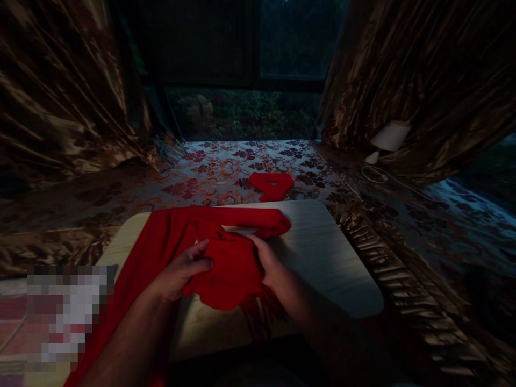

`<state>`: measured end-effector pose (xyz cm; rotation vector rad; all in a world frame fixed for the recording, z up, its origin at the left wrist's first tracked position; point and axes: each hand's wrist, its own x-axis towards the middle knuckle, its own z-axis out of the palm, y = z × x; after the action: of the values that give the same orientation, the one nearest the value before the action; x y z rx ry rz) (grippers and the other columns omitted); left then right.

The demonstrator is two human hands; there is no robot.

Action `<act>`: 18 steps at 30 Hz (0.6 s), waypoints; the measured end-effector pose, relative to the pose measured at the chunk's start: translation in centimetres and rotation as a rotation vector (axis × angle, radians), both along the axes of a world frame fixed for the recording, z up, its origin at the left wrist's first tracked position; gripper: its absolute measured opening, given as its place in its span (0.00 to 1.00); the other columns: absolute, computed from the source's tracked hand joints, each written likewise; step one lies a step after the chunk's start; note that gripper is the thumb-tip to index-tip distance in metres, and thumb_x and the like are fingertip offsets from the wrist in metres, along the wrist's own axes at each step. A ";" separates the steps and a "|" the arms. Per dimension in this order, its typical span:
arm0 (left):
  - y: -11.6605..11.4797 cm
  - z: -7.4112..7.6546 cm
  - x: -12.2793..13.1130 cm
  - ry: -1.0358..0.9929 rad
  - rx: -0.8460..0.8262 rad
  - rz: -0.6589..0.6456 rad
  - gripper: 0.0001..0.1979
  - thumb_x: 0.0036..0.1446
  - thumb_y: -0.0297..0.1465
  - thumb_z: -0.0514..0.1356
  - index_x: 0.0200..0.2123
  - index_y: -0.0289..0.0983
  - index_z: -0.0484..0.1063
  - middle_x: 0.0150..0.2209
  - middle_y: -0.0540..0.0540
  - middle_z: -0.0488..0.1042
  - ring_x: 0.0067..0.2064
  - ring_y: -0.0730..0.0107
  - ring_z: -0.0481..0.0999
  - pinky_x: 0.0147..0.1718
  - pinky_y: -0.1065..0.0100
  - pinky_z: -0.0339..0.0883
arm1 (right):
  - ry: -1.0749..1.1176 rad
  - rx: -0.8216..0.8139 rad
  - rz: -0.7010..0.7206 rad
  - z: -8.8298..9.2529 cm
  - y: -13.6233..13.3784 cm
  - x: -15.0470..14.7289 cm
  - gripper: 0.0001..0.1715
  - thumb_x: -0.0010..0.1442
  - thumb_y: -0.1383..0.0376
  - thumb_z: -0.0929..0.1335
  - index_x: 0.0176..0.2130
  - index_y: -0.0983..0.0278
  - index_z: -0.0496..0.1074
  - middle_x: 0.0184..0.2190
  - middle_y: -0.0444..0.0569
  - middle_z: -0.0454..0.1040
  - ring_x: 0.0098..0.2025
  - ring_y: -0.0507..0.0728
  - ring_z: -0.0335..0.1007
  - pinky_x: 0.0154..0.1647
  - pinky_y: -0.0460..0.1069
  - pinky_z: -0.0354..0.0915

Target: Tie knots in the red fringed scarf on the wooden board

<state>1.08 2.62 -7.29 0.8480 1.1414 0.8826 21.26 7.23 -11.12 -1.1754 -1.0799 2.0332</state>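
Note:
A red scarf (230, 271) with a fringe (262, 312) is bunched between my two hands above a pale wooden table (318, 258). My left hand (187, 269) grips its left side, thumb on top and the other fingers partly hidden behind the cloth. On the opposite side, my right hand (268, 258) pinches the cloth near its upper right edge. More red fabric runs along the far part of the tabletop and down its left side, under my left forearm. Whether it is all one piece, I cannot tell.
Another red cloth piece (272, 185) lies beyond the table on a flower-patterned cover (226, 156). A small white lamp (391, 135) with a looped cord leans at the right by the gold curtain (374, 64). Ruffled trim (395, 269) borders the table's right side. The room is dim.

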 end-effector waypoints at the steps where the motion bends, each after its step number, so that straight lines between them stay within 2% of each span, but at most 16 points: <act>1: 0.2 0.0 -0.6 0.023 -0.004 0.017 0.31 0.37 0.35 0.71 0.50 0.43 0.76 0.40 0.46 0.82 0.39 0.57 0.83 0.40 0.59 0.78 | 0.002 -0.077 0.006 -0.1 0.0 0.9 0.27 0.67 0.46 0.60 0.46 0.62 0.74 0.37 0.50 0.81 0.40 0.58 0.78 0.38 0.51 0.72; 3: 0.6 -0.2 -2.0 0.124 -0.002 0.015 0.29 0.39 0.38 0.71 0.48 0.42 0.76 0.39 0.46 0.82 0.36 0.59 0.82 0.38 0.61 0.77 | -0.109 -0.173 0.087 0.0 0.5 3.1 0.27 0.64 0.45 0.63 0.38 0.65 0.74 0.32 0.53 0.79 0.32 0.57 0.77 0.29 0.48 0.68; 4: 0.8 -0.5 -2.7 0.205 0.007 -0.009 0.28 0.40 0.41 0.71 0.47 0.42 0.77 0.39 0.45 0.82 0.36 0.59 0.82 0.38 0.61 0.77 | -0.213 -0.137 0.149 0.1 0.9 4.4 0.27 0.63 0.45 0.64 0.34 0.66 0.74 0.30 0.54 0.79 0.29 0.56 0.75 0.26 0.47 0.65; 5: 0.9 -0.8 -3.2 0.304 0.021 -0.042 0.27 0.42 0.44 0.71 0.46 0.41 0.77 0.39 0.45 0.82 0.38 0.58 0.82 0.39 0.61 0.77 | -0.353 -0.037 0.151 0.4 1.5 5.7 0.26 0.62 0.47 0.65 0.30 0.66 0.73 0.27 0.54 0.77 0.26 0.55 0.73 0.24 0.46 0.62; 6: 1.1 -1.1 -3.6 0.414 0.046 -0.076 0.27 0.43 0.46 0.70 0.46 0.40 0.78 0.41 0.44 0.83 0.41 0.56 0.82 0.41 0.61 0.77 | -0.527 0.110 0.083 0.7 2.2 7.0 0.25 0.62 0.48 0.65 0.27 0.65 0.72 0.25 0.53 0.76 0.24 0.54 0.71 0.24 0.46 0.60; 7: 1.2 -1.5 -3.8 0.525 0.081 -0.096 0.28 0.44 0.48 0.70 0.46 0.40 0.78 0.44 0.43 0.82 0.44 0.54 0.82 0.44 0.61 0.76 | -0.707 0.301 -0.046 1.0 3.0 8.1 0.23 0.62 0.50 0.66 0.26 0.64 0.71 0.24 0.51 0.75 0.25 0.54 0.70 0.26 0.46 0.59; 9: 1.2 -2.0 -3.7 0.725 0.182 -0.091 0.34 0.46 0.51 0.69 0.53 0.39 0.76 0.51 0.41 0.80 0.52 0.51 0.79 0.50 0.60 0.73 | -1.044 0.578 -0.299 1.5 4.7 9.9 0.20 0.63 0.52 0.65 0.30 0.63 0.72 0.28 0.52 0.77 0.32 0.55 0.72 0.32 0.47 0.60; 11: 1.2 -2.3 -3.0 0.896 0.313 -0.058 0.41 0.48 0.51 0.68 0.63 0.39 0.68 0.59 0.39 0.75 0.59 0.49 0.75 0.55 0.60 0.69 | -1.228 0.635 -0.396 1.4 6.5 11.0 0.22 0.63 0.49 0.64 0.41 0.64 0.74 0.34 0.54 0.79 0.37 0.58 0.74 0.36 0.48 0.62; 13: 1.0 -2.3 -1.9 1.053 0.428 -0.070 0.44 0.49 0.51 0.67 0.67 0.42 0.63 0.61 0.39 0.73 0.62 0.48 0.72 0.57 0.58 0.66 | -1.264 0.578 -0.334 0.9 8.0 11.3 0.30 0.62 0.45 0.64 0.51 0.65 0.72 0.39 0.57 0.79 0.40 0.61 0.75 0.39 0.50 0.63; 14: 0.9 -2.2 -1.4 1.121 0.469 -0.105 0.43 0.50 0.50 0.67 0.67 0.44 0.63 0.60 0.39 0.73 0.61 0.47 0.72 0.57 0.57 0.65 | -1.249 0.555 -0.281 0.4 8.7 11.2 0.32 0.61 0.45 0.66 0.53 0.66 0.71 0.41 0.59 0.79 0.41 0.61 0.75 0.40 0.50 0.64; 16: 0.6 -1.9 -0.5 1.172 0.518 -0.210 0.32 0.53 0.44 0.65 0.61 0.44 0.69 0.53 0.40 0.78 0.54 0.50 0.76 0.53 0.57 0.66 | -1.191 0.565 -0.214 -0.6 9.9 10.9 0.29 0.59 0.52 0.68 0.54 0.66 0.70 0.42 0.58 0.79 0.41 0.61 0.75 0.40 0.50 0.64; 18: 0.4 -1.5 -0.1 1.102 0.538 -0.277 0.18 0.54 0.36 0.60 0.49 0.41 0.74 0.42 0.44 0.79 0.43 0.58 0.78 0.44 0.62 0.68 | -1.083 0.595 -0.229 -1.5 10.8 10.6 0.27 0.56 0.62 0.68 0.55 0.65 0.70 0.37 0.52 0.79 0.36 0.58 0.74 0.38 0.49 0.65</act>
<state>0.95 2.98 -8.75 2.0295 1.6657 0.4488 31.85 18.07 -12.66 -1.9434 -1.7349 0.6886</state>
